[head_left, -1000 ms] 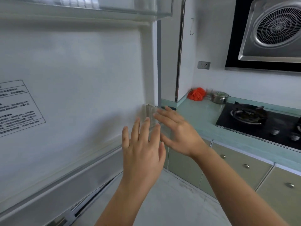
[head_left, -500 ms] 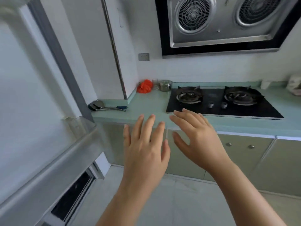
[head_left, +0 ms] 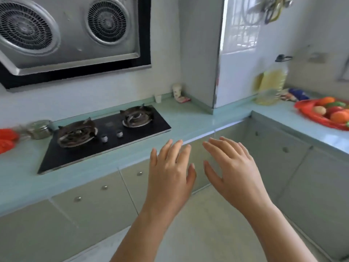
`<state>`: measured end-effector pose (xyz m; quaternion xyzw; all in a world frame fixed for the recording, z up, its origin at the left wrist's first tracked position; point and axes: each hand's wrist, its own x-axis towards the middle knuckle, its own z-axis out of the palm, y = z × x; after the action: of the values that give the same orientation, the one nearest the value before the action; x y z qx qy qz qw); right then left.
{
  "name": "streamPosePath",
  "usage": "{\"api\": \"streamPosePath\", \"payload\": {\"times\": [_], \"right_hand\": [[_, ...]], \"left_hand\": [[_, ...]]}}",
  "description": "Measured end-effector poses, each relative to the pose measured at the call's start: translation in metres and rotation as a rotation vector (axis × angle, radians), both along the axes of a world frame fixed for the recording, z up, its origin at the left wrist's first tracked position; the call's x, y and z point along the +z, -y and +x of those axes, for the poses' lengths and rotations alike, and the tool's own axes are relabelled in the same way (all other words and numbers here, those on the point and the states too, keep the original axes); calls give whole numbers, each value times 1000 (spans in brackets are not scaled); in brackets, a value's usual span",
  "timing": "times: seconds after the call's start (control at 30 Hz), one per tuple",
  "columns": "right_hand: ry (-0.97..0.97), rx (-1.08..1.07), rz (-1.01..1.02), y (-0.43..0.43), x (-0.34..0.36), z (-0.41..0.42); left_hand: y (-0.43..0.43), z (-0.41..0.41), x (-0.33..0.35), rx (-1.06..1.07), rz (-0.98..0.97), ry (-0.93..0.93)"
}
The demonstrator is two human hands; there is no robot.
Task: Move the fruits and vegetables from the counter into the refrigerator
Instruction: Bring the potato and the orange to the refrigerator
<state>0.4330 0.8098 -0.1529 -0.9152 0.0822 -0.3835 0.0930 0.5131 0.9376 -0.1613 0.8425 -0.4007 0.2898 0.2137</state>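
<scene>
A pile of fruits and vegetables point(head_left: 334, 112), orange, red, green and tan, lies on a red bag point(head_left: 309, 115) on the pale green counter point(head_left: 279, 114) at the far right. My left hand point(head_left: 170, 171) and my right hand point(head_left: 232, 167) hover side by side in front of me, palms down, fingers spread, holding nothing. Both are over the floor in front of the counter's corner, well left of the produce. The refrigerator is out of view.
A black two-burner gas hob point(head_left: 105, 135) sits in the counter at left, below a range hood point(head_left: 62, 35). A metal pot point(head_left: 38, 129) and an orange bag point(head_left: 6, 140) lie far left. An oil bottle point(head_left: 272, 82) and a paper cup point(head_left: 176, 90) stand further back. Cabinets point(head_left: 294, 167) line both sides.
The view has swung right, from the refrigerator door past the hob to the counter corner, bringing the produce into sight. Both hands stayed open and empty in front of me.
</scene>
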Motion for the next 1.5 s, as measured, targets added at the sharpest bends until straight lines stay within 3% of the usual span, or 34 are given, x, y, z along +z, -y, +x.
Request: {"api": "streamPosePath", "payload": {"times": [0.43,0.73,1.0,1.33,1.5], "right_hand": [[-43,-475,63,235,-20,-92],[-87,-713,42,380,-34,-63],[-89,-836,74,499,-39,-6],[-110,-888,154,630,-68,7],[-101,-901,196,722,-84,3]], "left_hand": [[284,-43,-24,-475,-12,-193],[461,8,-43,-683,-7,-204],[590,77,-51,-766,26,-222],[728,98,-86,-831,140,-334],[824,92,-99,-875,237,-285]]}}
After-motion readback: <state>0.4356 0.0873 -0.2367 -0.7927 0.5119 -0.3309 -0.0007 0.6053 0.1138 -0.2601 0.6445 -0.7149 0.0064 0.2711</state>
